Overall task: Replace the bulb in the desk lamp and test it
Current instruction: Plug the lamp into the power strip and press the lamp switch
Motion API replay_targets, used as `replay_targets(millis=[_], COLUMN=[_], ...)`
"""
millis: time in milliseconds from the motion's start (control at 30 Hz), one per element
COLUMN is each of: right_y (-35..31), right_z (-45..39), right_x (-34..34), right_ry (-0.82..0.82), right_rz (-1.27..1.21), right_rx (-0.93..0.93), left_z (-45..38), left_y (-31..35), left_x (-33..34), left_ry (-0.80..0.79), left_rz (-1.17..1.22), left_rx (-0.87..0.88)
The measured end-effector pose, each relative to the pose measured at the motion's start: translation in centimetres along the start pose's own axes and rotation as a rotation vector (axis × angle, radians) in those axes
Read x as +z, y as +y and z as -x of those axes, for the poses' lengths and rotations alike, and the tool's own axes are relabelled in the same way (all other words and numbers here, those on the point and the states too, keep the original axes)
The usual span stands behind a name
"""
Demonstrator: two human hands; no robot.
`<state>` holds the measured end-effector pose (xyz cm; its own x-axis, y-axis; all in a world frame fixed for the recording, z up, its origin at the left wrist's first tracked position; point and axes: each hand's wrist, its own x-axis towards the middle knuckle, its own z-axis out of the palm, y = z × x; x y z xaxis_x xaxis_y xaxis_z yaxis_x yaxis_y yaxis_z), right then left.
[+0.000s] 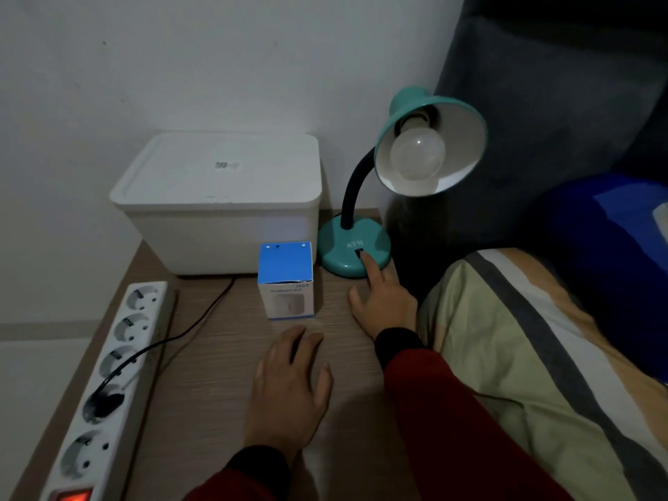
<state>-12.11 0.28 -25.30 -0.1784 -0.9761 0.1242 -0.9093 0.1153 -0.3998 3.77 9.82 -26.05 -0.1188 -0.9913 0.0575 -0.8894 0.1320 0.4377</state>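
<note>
A teal desk lamp (356,247) with a glossy round base, a black flexible gooseneck and a flared metal shade is set at the far right corner of a wood-grain table (217,410). A frosted, globe-shaped bulb (417,153) is seated in the socket inside the white-lined shade and is unlit. The small dark switch (359,253) on the base is touched by the extended index fingertip of the right hand (385,305), whose thumb is spread out to the side; how the remaining fingers lie cannot be told. The left hand (289,388) is laid flat on the tabletop, its fingers straight and close together, with nothing held. Just beside the lamp base, a small cardboard bulb box (285,280) with a blue top and a white printed front is stood upright. Behind it a smooth white plastic lidded container (220,200) is placed against the wall. Along the left edge a white multi-socket power strip (108,377) is laid, with a black plug (103,405) inserted and a red rocker switch glowing at its near end. A striped blanket (524,356) is seen at the right.
</note>
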Motion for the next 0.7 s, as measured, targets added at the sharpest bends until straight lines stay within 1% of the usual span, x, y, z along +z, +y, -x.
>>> replay_targets(millis=[267, 367, 433, 500, 567, 633, 700], right_y=[-0.10, -0.01, 0.01, -0.09, -0.25, -0.36, -0.31], right_z=[-0.08, -0.48, -0.63, -0.51, -0.17, 0.14, 0.20], right_x=[0.15, -0.04, 0.01, 0.11, 0.19, 0.29, 0.35], right_ry=[0.003, -0.054, -0.082, -0.050, 0.026, 0.099, 0.113], right_rz=[0.046, 0.039, 0.014, -0.001, -0.022, -0.067, -0.082], right_rx=[-0.018, 0.019, 0.052, 0.057, 0.048, 0.017, -0.005], left_z=[-0.01, -0.11, -0.14, -0.23, -0.36, -0.37, -0.34], left_y=[-0.28, -0.49, -0.62, -0.63, -0.48, -0.40, -0.46], left_x=[0.42, 0.67, 0.90, 1.02, 0.98, 0.96, 0.94], left_ry=[0.022, 0.051, 0.039, 0.055, 0.085, 0.082, 0.076], left_rz=[-0.041, -0.093, -0.147, -0.127, -0.086, -0.089, -0.091], left_rx=[0.015, -0.006, -0.006, -0.031, -0.046, -0.033, -0.036])
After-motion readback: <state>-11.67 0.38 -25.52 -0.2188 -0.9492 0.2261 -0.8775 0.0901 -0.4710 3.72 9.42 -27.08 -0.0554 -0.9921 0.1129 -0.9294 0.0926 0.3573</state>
